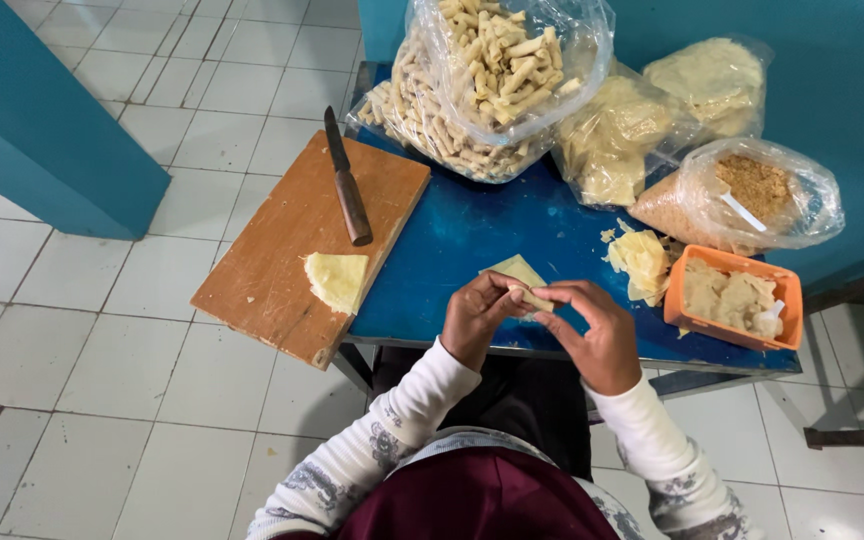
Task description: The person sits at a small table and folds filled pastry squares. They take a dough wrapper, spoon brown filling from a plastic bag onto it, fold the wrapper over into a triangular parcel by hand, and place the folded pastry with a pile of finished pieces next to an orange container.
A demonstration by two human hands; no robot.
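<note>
The roll (532,297) — a small pale dough piece, partly rolled — sits between both hands just above the near edge of the blue table (452,250). The left hand (477,318) is curled closed around its left end, fingertips pinched on top. The right hand (600,335) closes on the other end with thumb and forefinger, the remaining fingers loosely bent. Both wrists angle inward and the forearms, in white patterned sleeves, converge from the lap; the grip looks suited to pressing or rolling the wrapper tight, judged from the finger position.

Directly behind the hands a flat wrapper (517,268) lies on the table, within immediate reach. To the right, a loose stack of wrappers (640,262) rests beside an orange tub (782,300) of pale filling with a white spoon in it — placed on the right-hand side, apparently for easy scooping.

On the left, a wooden board (272,260) overhangs the table edge; it carries a folded dough sheet (335,280) and a knife (347,185) lying with the blade pointing away.

At the back of the table stand clear bags: a large one of finished rolls (482,90), two of pale sheets (617,140), and one of brown crumbs (752,190) with a white scoop inside. The floor is white tile.
</note>
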